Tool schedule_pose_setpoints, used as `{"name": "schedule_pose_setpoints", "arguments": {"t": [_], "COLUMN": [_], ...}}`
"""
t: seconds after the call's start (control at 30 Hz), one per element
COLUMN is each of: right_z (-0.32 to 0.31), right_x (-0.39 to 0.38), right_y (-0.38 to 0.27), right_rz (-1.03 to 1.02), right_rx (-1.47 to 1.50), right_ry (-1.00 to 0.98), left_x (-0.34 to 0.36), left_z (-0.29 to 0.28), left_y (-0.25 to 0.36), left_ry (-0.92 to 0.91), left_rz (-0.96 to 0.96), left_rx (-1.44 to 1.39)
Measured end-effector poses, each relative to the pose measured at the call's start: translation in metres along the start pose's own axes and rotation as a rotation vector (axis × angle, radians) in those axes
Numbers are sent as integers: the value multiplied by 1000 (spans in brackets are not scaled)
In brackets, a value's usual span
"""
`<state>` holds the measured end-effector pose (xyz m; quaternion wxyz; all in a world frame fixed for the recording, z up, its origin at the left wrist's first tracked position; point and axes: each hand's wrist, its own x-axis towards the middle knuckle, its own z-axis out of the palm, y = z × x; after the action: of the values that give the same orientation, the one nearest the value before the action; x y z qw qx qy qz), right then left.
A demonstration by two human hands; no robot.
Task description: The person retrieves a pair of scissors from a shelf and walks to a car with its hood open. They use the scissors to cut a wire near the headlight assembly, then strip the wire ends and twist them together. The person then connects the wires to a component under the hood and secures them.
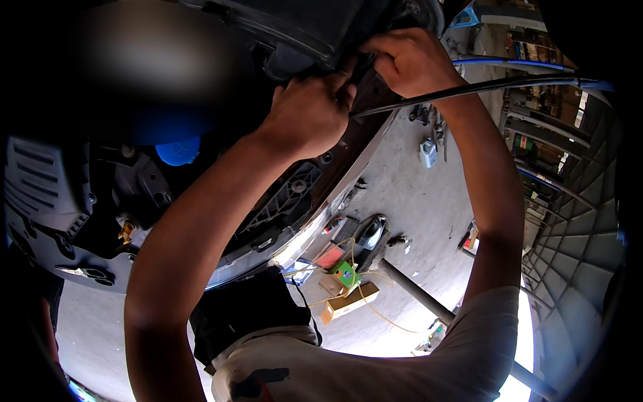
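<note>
While both hands work overhead: a dark vehicle underside fills the top and left of frame, with both arms raised into it.
Work spot: black plastic panel [315, 27] at top centre, where the two hands meet, above a thin black cable [469, 88] running out to the right edge.
Left hand [309, 114]: fingers curled together, thumb and forefinger tip pressed at the panel edge; cannot tell what, if anything, is pinched there.
Right hand [408, 60]: fingers bent and closed over the panel edge just beside the left; the grasped part is hidden.
Progress (judgement): mid-step; panel looks seated on the car, fixing not visibly finished or freed.
Blue cap [177, 151]: round, left of centre, well apart from hands.
Packages: long tan cardboard box [348, 301] on the concrete floor [415, 201], lower centre; small green box [345, 273] just above it; flat red pack [330, 256] beside; yellow cord looping around them.
White jug [429, 153]: on floor, right of centre.
Shelving: right edge, blurred stock, labels unreadable.
</note>
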<state>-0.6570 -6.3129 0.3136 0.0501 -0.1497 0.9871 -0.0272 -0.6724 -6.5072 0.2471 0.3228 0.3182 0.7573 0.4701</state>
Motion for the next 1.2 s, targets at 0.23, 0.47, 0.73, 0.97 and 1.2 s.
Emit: {"name": "schedule_pose_setpoints", "arguments": {"t": [0.23,0.47,0.73,0.97,1.2], "right_z": [2,5,-3,0,6], "right_x": [-6,-13,-4,1,5], "right_y": [-2,-2,-20,-27,-30], "right_rz": [41,20,134,193,275], "right_rx": [-59,-81,-43,-65,-50], "right_ry": [0,70,-103,-64,-17], "left_x": [-1,-6,-3,-1,-2], "left_z": [6,3,10,10,7], "left_y": [-2,-12,-18,-20,-24], "left_ry": [97,158,155,137,128], "left_rz": [-99,-119,-123,-109,-36], "left_rx": [-198,-357,-431,-381,-314]}}
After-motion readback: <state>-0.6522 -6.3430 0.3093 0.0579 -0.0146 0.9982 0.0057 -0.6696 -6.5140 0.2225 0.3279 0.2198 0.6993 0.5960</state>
